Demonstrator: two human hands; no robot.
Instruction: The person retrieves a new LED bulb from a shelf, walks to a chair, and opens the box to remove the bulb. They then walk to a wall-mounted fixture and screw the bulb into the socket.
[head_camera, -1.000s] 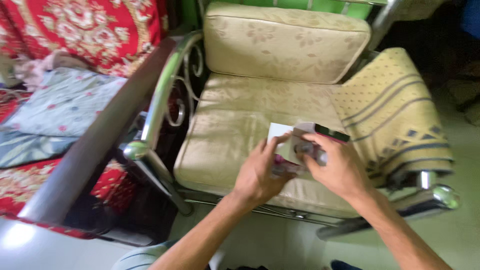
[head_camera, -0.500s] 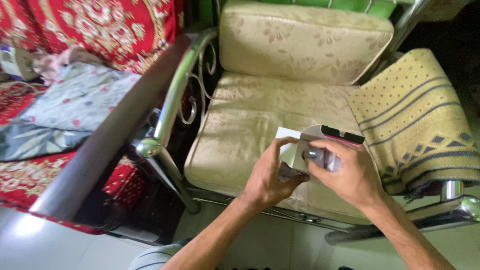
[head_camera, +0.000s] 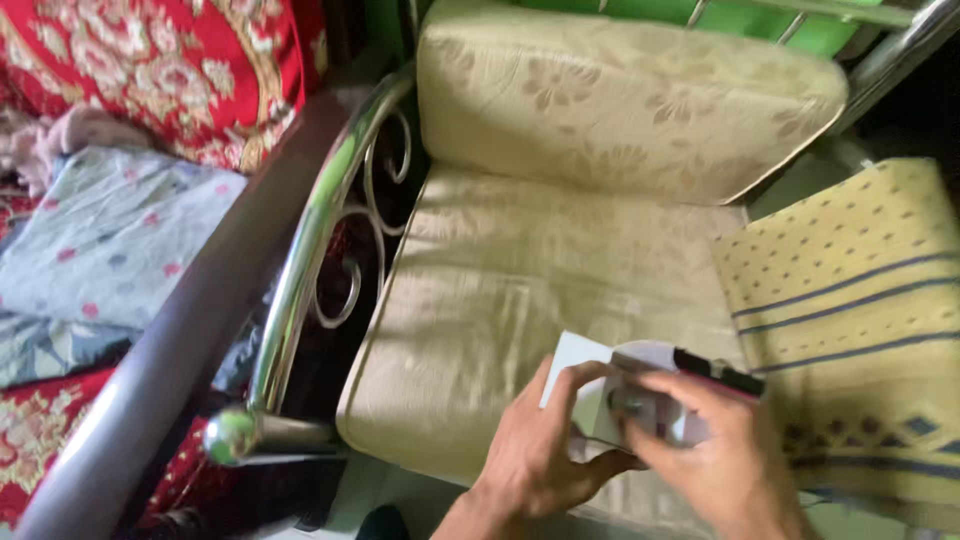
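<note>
Cream-cushioned armchair (head_camera: 560, 290), over whose seat front both hands gripped a small white-and-grey device (head_camera: 655, 405) on a white card: left hand (head_camera: 535, 455) pinched the card, right hand (head_camera: 715, 450) closed on the device, handling apparently under way, blurred.

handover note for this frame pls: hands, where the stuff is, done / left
Left hand: grips the near-left edge of the small white box on the chair's seat cushion.
Right hand: closed over a small grey-and-white object at the box; too blurred to identify.
A dark strip sits at the box's far right.
Done: box on the cushion, both hands on it.
Left: not clear; contents hidden.
</note>
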